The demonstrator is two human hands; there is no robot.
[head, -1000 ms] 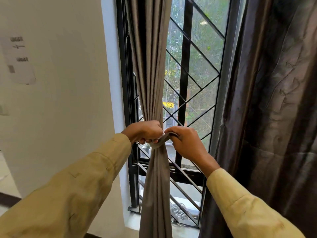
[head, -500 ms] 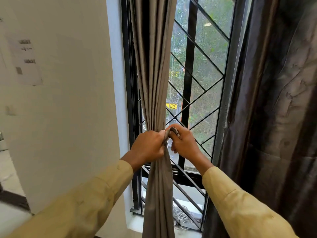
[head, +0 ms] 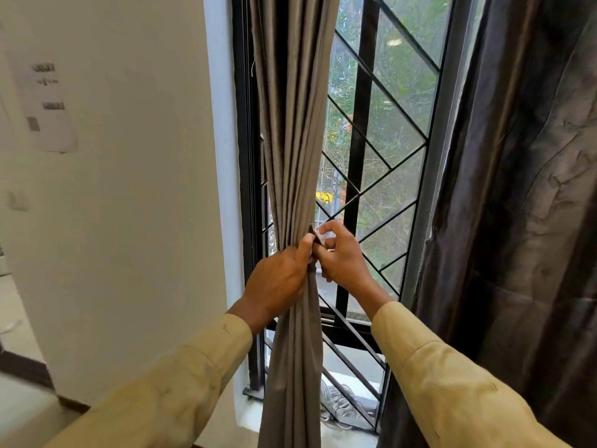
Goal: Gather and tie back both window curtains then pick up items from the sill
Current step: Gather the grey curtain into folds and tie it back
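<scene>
The grey-brown left curtain [head: 292, 130] hangs gathered into a narrow bundle in front of the window. My left hand [head: 277, 279] is wrapped around the bundle at its waist. My right hand [head: 342, 257] pinches the end of a thin fabric tie-back strap [head: 316, 238] against the bundle's right side, thumb and forefinger closed on it. The dark brown right curtain [head: 523, 195] hangs loose along the right edge. A coil of pale cable [head: 339, 402] lies on the white sill [head: 248, 415], behind the grille.
A black window frame with a diagonal metal grille [head: 384, 176] stands behind the curtains. A white wall [head: 135, 202] fills the left, with a paper notice [head: 48, 105] stuck on it. A dark skirting strip [head: 26, 367] runs along the floor at lower left.
Both hands have risen slightly on the bundle. My left hand has turned to clasp the curtain from the front, and my right hand has lifted the strap end higher, fingers more spread.
</scene>
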